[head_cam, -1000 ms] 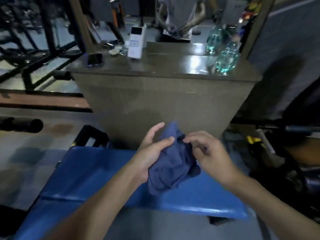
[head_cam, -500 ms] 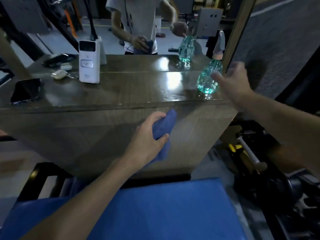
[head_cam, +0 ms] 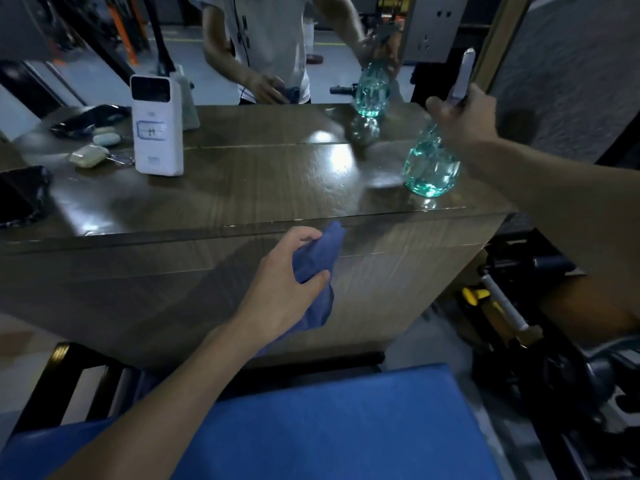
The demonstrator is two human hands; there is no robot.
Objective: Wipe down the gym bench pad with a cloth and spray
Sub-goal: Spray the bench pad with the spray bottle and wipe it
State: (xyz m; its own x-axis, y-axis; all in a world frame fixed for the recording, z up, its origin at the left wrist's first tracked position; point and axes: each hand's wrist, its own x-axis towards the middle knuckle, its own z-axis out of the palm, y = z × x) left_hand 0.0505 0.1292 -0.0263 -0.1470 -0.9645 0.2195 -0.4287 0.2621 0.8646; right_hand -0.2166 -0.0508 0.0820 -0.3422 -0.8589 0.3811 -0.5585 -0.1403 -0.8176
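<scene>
Since a moment ago the right hand (head_cam: 464, 114) has closed the gap to the spray bottle (head_cam: 431, 168), and its fingers now curl round the neck below the white nozzle. That teal bottle is at the right end of the table (head_cam: 242, 188), near the front edge; whether its base touches the top I cannot tell. The left hand (head_cam: 284, 285) grips the bunched blue cloth (head_cam: 317, 265) before the table's front face, above the blue bench pad (head_cam: 329, 427). A white power bank (head_cam: 157, 129) stands upright toward the left.
</scene>
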